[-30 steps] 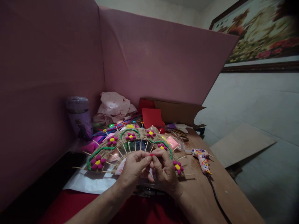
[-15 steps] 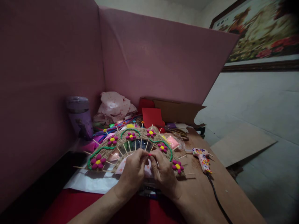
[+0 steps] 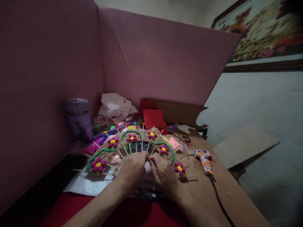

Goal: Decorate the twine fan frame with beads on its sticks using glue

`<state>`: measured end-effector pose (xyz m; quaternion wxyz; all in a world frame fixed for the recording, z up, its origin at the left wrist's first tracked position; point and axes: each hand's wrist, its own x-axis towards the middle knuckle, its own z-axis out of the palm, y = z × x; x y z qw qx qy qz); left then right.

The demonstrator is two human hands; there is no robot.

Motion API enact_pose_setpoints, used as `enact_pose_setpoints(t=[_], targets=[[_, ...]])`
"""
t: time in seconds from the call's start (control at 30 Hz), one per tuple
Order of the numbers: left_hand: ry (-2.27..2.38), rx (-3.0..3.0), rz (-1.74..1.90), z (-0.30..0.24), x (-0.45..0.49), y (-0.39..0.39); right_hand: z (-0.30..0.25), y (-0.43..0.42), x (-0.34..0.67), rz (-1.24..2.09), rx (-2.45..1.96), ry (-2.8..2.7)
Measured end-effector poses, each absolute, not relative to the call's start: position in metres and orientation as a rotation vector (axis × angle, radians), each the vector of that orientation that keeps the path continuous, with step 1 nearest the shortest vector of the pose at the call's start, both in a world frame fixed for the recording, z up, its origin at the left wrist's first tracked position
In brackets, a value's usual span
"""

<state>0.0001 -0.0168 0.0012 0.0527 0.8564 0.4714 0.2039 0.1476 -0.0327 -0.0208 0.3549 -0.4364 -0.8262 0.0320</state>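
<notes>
A tiny red piece, probably modelling clay (image 3: 149,158), is pinched between the fingertips of my left hand (image 3: 133,170) and my right hand (image 3: 165,175). The two hands meet at the middle of a fan-shaped twine-wrapped craft (image 3: 145,134), in front of its inner arch, and hide part of its lower middle. Thin wooden sticks radiate through the craft. Purple flowers with yellow centres, such as the large flower (image 3: 98,164) at the left end, sit on the twine band beside wavy green strips (image 3: 170,154). Small coloured caps top several upper sticks.
A flowered hot glue gun (image 3: 204,159) with a black cord lies right on the brown table (image 3: 227,195). A purple tumbler (image 3: 80,121) stands at left. Behind are crumpled pink cloth (image 3: 115,105), red paper (image 3: 154,118), cardboard (image 3: 180,113) and bagged pink clay (image 3: 174,143).
Both hands have shifted slightly left, still holding the red piece between them, and the fingertips are turned a little differently. The view has moved slightly; the craft stays in place.
</notes>
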Motion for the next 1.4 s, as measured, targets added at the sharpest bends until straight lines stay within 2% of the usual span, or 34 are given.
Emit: enact_pose_setpoints(t=[0.23, 0.47, 0.73, 1.0, 1.4], targets=[[1.242, 2.731, 0.573, 0.0, -0.007, -0.014, -0.013, -0.033, 0.152, 0.195, -1.068, -2.161], [1.114, 2.737, 0.55, 0.002, -0.012, -0.013, 0.0, -0.036, 0.158, 0.666, -0.996, -2.01], [1.088, 2.775, 0.576, -0.003, -0.012, -0.011, -0.01, -0.034, 0.159, 0.224, -1.034, -2.26], [1.081, 2.719, 0.619, -0.003, -0.009, -0.01, -0.011, -0.034, 0.158, 0.084, -1.04, -2.327], [1.009, 2.262, 0.757, 0.011, -0.008, -0.014, 0.0, -0.035, 0.161, 0.732, -1.02, -2.001]])
